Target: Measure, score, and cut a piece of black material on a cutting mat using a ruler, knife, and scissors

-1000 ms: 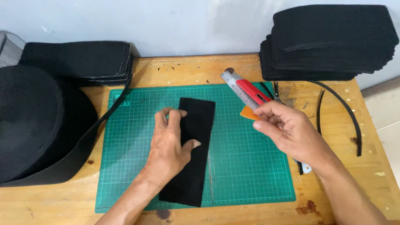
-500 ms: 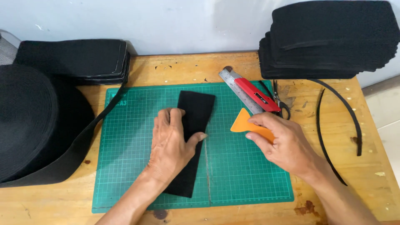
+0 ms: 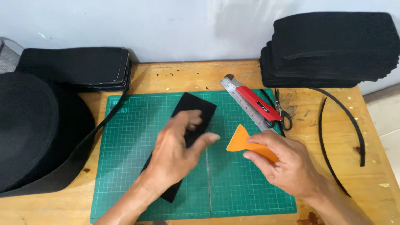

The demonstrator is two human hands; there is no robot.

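Note:
My left hand [image 3: 177, 150] lies flat on a long black fabric strip [image 3: 196, 108], which rests at a slant on the green cutting mat [image 3: 133, 137]. The hand covers the strip's middle. My right hand [image 3: 287, 164] holds an orange plastic scraper [image 3: 241, 139] just above the mat, its wide edge pointing toward the strip and a short way from my left thumb.
A metal ruler [image 3: 246, 104], a red utility knife [image 3: 260, 102] and scissors [image 3: 283, 116] lie at the mat's far right. Black fabric stacks sit at back right [image 3: 333, 50] and back left [image 3: 75, 66]. A big roll of black webbing [image 3: 29, 125] fills the left; thin black strips [image 3: 350, 125] lie right.
My right hand has come down from near the ruler to the mat with the orange scraper, moving toward the strip. The strip has turned more slanted under my left hand.

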